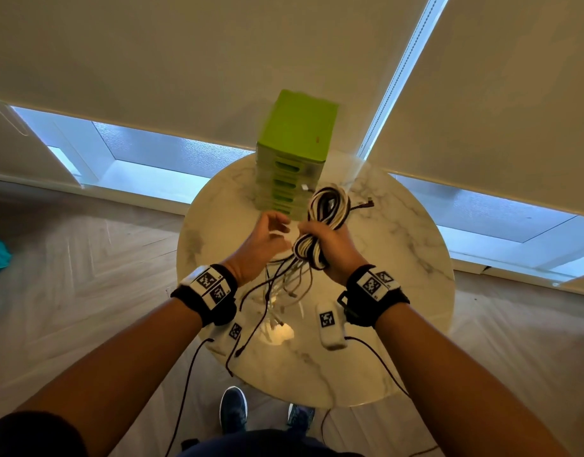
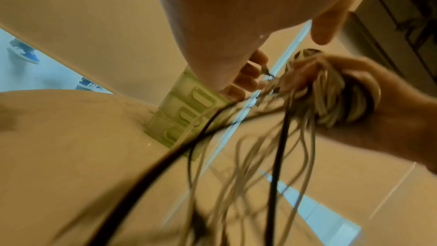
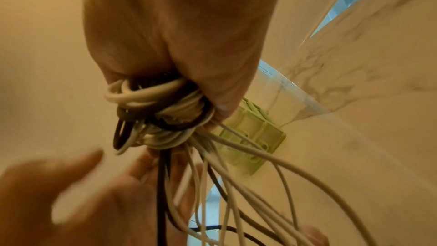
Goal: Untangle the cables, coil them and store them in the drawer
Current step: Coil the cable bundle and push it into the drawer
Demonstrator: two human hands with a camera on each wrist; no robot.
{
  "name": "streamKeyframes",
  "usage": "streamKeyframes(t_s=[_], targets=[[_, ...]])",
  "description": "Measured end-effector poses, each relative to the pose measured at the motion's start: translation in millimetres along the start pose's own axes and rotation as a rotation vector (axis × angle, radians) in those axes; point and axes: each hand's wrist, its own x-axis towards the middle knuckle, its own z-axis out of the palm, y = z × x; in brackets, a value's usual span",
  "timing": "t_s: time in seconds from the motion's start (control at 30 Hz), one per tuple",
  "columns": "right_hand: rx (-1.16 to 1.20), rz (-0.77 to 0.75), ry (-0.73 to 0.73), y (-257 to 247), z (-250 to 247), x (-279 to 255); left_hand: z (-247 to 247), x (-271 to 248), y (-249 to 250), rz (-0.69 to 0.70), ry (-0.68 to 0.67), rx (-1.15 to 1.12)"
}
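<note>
One cable bundle (image 1: pixel 320 225), one green drawer unit (image 1: pixel 292 159), one round table (image 1: pixel 399 308), two hands.

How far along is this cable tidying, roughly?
About midway. Done: part of the cable bundle is looped, held in the right hand. In hand: the left hand works at the loose strands hanging to the table. Left: separating, coiling, storing; the green drawers look closed.

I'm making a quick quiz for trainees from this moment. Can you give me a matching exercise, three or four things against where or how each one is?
Things:
1. cable bundle
2. drawer unit
3. left hand
4. round table

States:
A. marble top, under the hands
B. green, standing at the table's far edge
C. gripped in the right hand, loose ends hanging
D. reaching for the bundle beside it

Pairs: 1-C, 2-B, 3-D, 4-A
</note>
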Motion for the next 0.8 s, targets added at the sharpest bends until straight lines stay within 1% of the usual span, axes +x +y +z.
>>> streamKeyframes(t_s=[0.07,0.1,0.13,0.23,0.33,0.43,0.5,0.53,0.63,0.7,0.8], targets=[[0.079,-0.016,-0.018,-8.1,-1.1,2.4,-1.8,-6.1,-11.8,0.0,-0.196,0.176],[0.108,-0.016,-0.036,-11.6,0.3,2.0,0.1,-6.0,-14.7,-0.013,-0.258,0.243],[0.137,-0.01,-0.056,-14.4,2.9,0.5,3.5,-5.2,-14.0,-0.029,-0.283,0.302],[0.287,0.023,-0.123,-18.9,11.6,-4.5,12.7,0.3,-12.1,-0.043,-0.237,0.425],[0.459,0.028,-0.158,-20.8,16.0,-7.2,15.1,0.3,-7.1,-0.071,-0.227,0.343],[0.483,0.079,-0.118,-23.1,10.7,-4.8,18.5,-1.1,0.4,-0.081,-0.259,0.336],[0.408,0.104,-0.085,-26.0,4.7,-0.4,19.9,-1.6,4.4,-0.091,-0.269,0.385],[0.311,0.122,-0.069,-27.6,1.2,2.4,19.2,-2.1,4.6,-0.091,-0.273,0.432],[-0.098,0.163,-0.022,-31.8,-10.3,8.8,12.5,-2.2,-2.6,-0.063,-0.319,0.611],[-0.254,0.168,-0.029,-35.6,-15.9,10.9,8.4,-2.9,-8.6,-0.074,-0.377,0.699],[-0.431,0.206,-0.04,-42.6,-20.2,10.6,7.4,-3.8,-14.2,-0.111,-0.404,0.738]])
